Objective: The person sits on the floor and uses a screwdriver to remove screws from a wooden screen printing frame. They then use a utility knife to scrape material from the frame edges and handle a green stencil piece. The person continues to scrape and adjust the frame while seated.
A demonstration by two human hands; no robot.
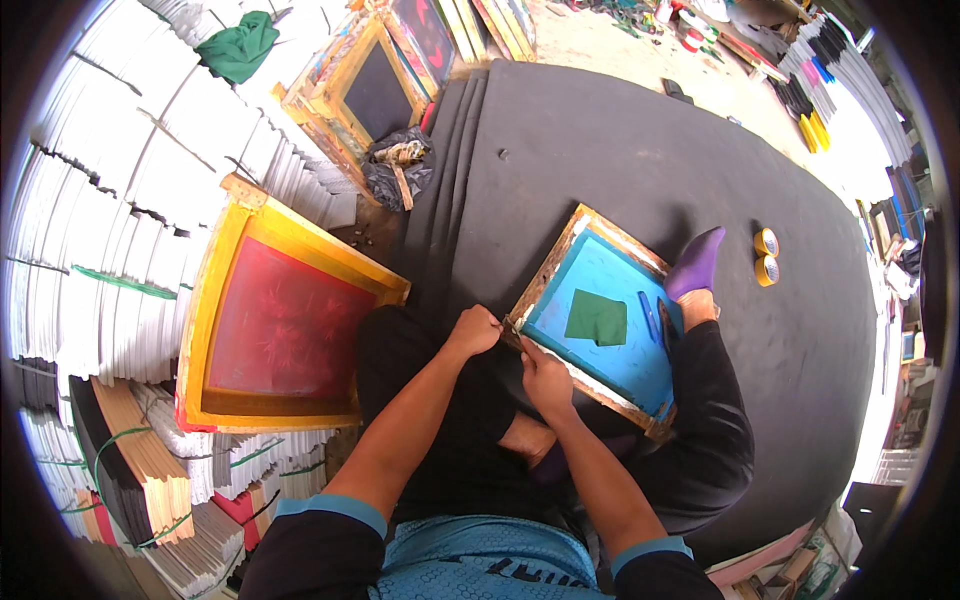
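left hand (474,331) pinching corner of wooden screen frame (553,272) | right hand (545,378) curled, gripping its lower edge | blue mesh (620,350) flat, smooth

Black sleeves, blue cuffs; blue patterned shirt; black trousers; purple sock (697,262)

Dark mat (640,150) over sandy floor (600,40), white paper stacks (120,180) left, wooden screen frames (370,90) leaning behind, bright daylight.

You sat on a wide black mat (620,150) spread over the floor. On it, a wooden screen frame with blue mesh (600,315) lay before you, and two yellow tape rolls (766,256) rested at three o'clock of the frame.
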